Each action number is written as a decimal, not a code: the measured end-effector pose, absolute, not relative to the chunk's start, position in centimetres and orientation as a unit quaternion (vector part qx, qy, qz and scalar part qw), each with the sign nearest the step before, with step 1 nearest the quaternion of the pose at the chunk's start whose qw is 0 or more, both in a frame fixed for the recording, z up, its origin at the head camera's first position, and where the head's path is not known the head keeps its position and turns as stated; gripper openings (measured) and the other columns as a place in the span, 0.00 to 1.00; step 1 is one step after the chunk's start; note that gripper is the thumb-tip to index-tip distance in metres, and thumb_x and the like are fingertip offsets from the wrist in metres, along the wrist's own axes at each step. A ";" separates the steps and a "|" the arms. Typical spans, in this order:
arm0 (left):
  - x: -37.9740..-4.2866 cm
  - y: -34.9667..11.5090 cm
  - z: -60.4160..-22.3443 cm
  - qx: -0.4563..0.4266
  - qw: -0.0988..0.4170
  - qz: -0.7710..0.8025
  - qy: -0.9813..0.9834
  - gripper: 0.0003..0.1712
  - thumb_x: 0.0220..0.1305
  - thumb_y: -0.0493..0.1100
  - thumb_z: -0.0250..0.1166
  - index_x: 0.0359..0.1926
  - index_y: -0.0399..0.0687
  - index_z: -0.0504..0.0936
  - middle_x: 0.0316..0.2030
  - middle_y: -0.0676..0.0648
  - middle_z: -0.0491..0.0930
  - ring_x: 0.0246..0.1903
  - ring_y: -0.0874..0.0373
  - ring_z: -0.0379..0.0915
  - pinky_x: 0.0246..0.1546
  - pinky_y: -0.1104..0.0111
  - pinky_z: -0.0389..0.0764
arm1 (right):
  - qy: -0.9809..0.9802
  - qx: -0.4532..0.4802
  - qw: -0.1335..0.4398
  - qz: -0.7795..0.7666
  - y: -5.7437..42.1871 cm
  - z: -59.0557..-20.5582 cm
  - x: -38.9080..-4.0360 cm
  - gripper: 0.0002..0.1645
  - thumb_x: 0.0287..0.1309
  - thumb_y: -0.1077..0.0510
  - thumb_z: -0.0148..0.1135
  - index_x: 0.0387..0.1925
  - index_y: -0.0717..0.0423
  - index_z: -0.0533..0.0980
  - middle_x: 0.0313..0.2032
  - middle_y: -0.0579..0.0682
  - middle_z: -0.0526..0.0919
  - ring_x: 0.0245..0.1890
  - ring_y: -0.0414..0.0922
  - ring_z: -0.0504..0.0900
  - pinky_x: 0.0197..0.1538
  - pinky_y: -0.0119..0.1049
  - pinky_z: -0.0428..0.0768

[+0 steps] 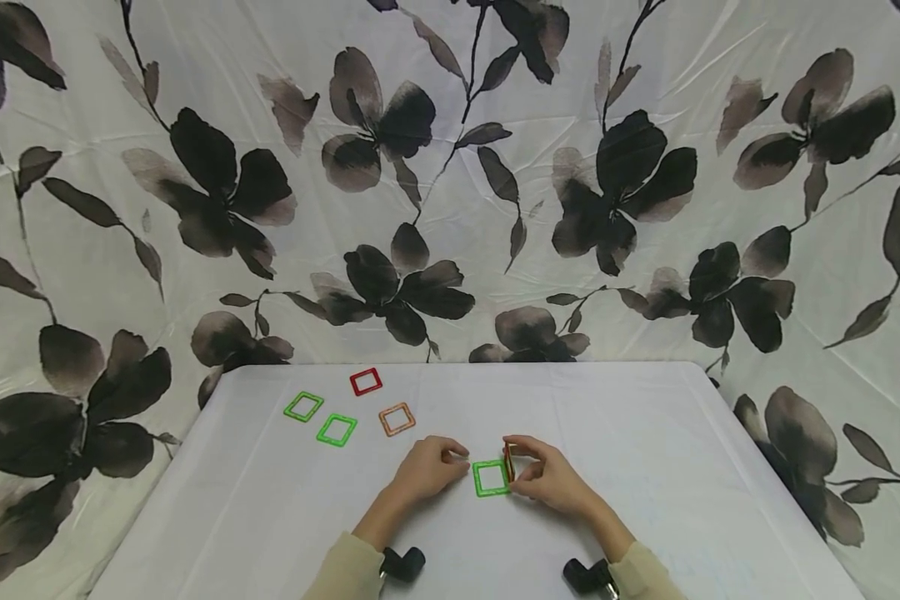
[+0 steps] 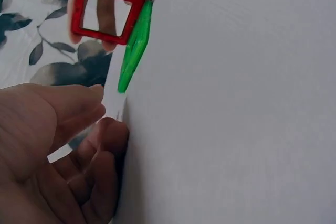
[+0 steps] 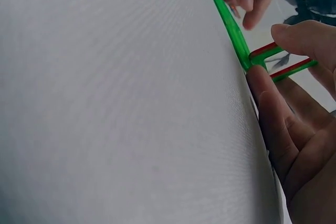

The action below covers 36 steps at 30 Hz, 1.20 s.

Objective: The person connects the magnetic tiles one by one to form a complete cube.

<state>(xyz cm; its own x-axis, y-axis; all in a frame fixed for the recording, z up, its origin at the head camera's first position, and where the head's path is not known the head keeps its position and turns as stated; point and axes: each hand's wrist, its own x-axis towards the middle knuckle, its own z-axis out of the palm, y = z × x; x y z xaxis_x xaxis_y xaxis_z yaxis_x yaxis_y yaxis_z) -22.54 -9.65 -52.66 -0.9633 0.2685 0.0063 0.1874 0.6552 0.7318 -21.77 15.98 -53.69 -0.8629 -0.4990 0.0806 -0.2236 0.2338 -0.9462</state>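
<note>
My right hand (image 1: 551,477) pinches a red square frame (image 2: 79,11) that stands on edge. In the right wrist view this upright piece shows a red layer along a green layer (image 3: 294,73). Its lower edge meets the right side of a green square frame (image 1: 491,494) lying flat on the table. To the left of the flat frame is my left hand (image 1: 429,468), fingers loosely curled with nothing in them. The left fingertips are close to the flat frame's left edge.
Toward the back left of the white table (image 1: 645,417) lie a red square frame (image 1: 357,389), an orange one (image 1: 385,423) and two green ones (image 1: 291,413). Behind the table hangs a floral cloth (image 1: 517,242). Each wrist carries a black camera (image 1: 405,565).
</note>
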 end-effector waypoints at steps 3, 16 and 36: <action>-22.2 -11.1 -52.5 0.110 0.025 0.409 0.906 0.09 0.60 0.44 0.68 0.41 0.48 0.87 0.21 0.58 0.77 0.20 0.62 0.71 0.21 0.66 0.72 | 0.780 -0.229 0.116 -0.571 15.9 -53.5 -21.4 0.43 0.50 0.71 0.70 0.68 0.63 0.63 0.58 0.67 0.72 0.29 0.49 0.83 0.24 0.32 0.77; -23.9 -20.2 -51.4 -0.026 -0.085 0.393 0.915 0.11 0.55 0.41 0.72 0.41 0.44 0.87 0.26 0.52 0.78 0.27 0.57 0.71 0.27 0.65 0.71 | 0.777 -0.229 0.109 -0.576 16.2 -53.4 -21.3 0.44 0.50 0.69 0.71 0.68 0.63 0.63 0.57 0.67 0.72 0.28 0.48 0.83 0.23 0.33 0.77; -28.0 -21.4 -52.5 -0.088 0.017 0.453 0.887 0.28 0.51 0.41 0.76 0.54 0.39 0.81 0.15 0.49 0.77 0.11 0.60 0.72 0.15 0.71 0.69 | 0.774 -0.234 0.109 -0.578 15.9 -53.7 -21.5 0.43 0.50 0.69 0.71 0.67 0.64 0.63 0.56 0.68 0.73 0.28 0.48 0.83 0.23 0.33 0.77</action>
